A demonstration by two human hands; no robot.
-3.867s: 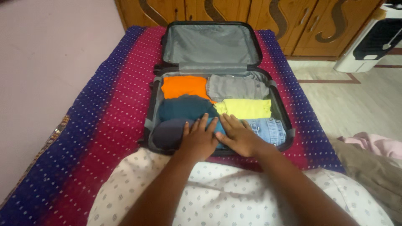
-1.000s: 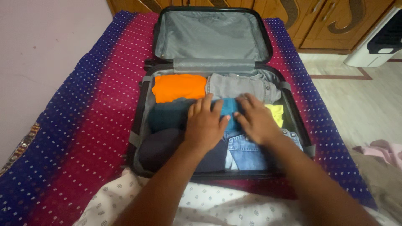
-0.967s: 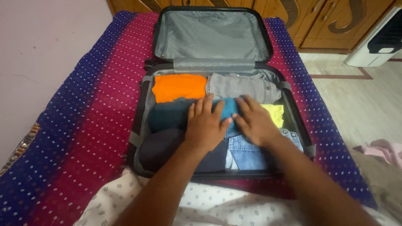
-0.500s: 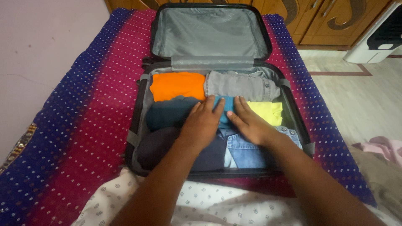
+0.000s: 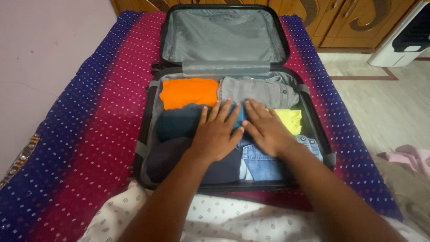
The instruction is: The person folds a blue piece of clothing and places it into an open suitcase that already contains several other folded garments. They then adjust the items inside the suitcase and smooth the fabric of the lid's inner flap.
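An open dark suitcase (image 5: 144, 130) lies on the bed, its grey-lined lid (image 5: 224, 33) propped up at the far end. Folded clothes fill it: an orange piece (image 5: 189, 92), a grey one (image 5: 257, 92), a dark teal one (image 5: 177, 123), a yellow one (image 5: 290, 120), a black roll (image 5: 168, 157) and blue jeans (image 5: 264, 163). My left hand (image 5: 217, 134) and my right hand (image 5: 266, 127) lie flat side by side in the middle, fingers spread, pressing a small teal-blue piece (image 5: 240, 115) that is mostly hidden under them.
The bed carries a magenta and blue dotted cover (image 5: 85, 134). A plain wall (image 5: 40, 54) runs along the left. Wooden wardrobe doors (image 5: 349, 22) stand behind, a white appliance (image 5: 405, 40) at the right, and pink cloth (image 5: 410, 157) lies beside the bed.
Both hands slid from the near edge of the suitcase to its middle, bringing the teal-blue piece there. In the last half second they shifted slightly and cover more of it.
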